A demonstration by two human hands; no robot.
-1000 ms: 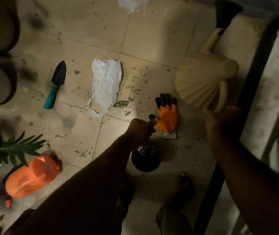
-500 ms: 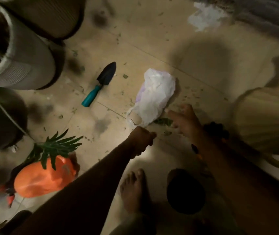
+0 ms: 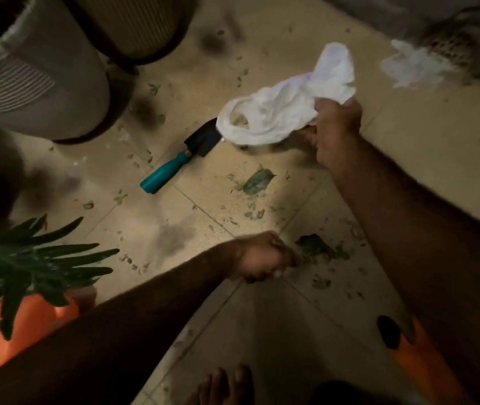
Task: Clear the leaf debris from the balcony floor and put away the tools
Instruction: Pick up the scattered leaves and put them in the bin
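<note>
Leaf debris [image 3: 257, 182] lies scattered over the beige tiled balcony floor [image 3: 425, 147]: one larger dark green leaf near the middle, a crumpled clump [image 3: 316, 248] closer to the person, and many small torn flecks strewn around both, dull and dry-looking in the dim light. The right hand [image 3: 336, 127] grips a crumpled white plastic bag [image 3: 285, 109], bunched in its fingers and lifted above the floor, with its looped mouth hanging open toward the left. Partly under that loop lies a small trowel [image 3: 180, 159] with a black blade and a teal handle, flat on the tiles. The left hand [image 3: 262, 258] is curled into a fist just beside the leaf clump; whether it holds anything cannot be told. Two ribbed pale pots [image 3: 43, 92] stand at the upper left, a dark green frond [image 3: 37, 258] reaches over an orange object [image 3: 14, 331] at the lower left, and an orange glove with black fingertips [image 3: 414, 355] shows under the right forearm. Bare toes [image 3: 224, 387] show at the bottom edge.
</note>
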